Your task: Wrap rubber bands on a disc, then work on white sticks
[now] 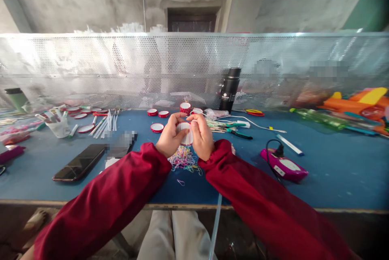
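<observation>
We hold the white disc (187, 140) at the middle of the blue table (331, 167), by the far side of the coloured loops (184, 158), our left hand (170, 135) and right hand (203, 136) both pinching its edges, thumbs on the near face. We seem to be working at its rim, and the next move calls for a steady, even pinch.
</observation>
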